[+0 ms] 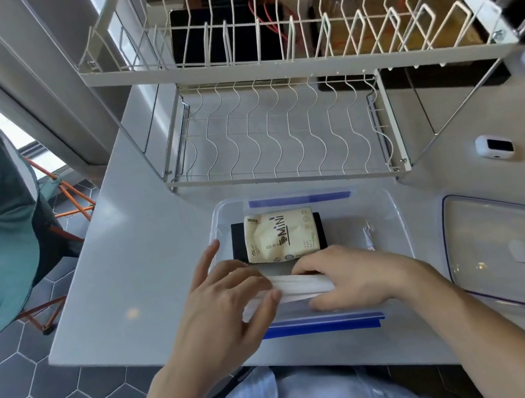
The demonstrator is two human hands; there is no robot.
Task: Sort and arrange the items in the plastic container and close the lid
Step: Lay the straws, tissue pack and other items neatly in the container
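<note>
Head view: a white packet (298, 288) is gripped at both ends by the left hand (227, 305) and right hand (347, 276) inside the plastic container (392, 212), probably to be laid flat beside the tissue pack (281, 235), while the lid (521, 256) is kept aside.

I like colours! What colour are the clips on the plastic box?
Blue clips, seen in the head view.

Both hands, left hand (225, 295) and right hand (346, 275), holding white packet (299, 284) over clear plastic container (392, 212), lid (519, 246) beside it
</note>
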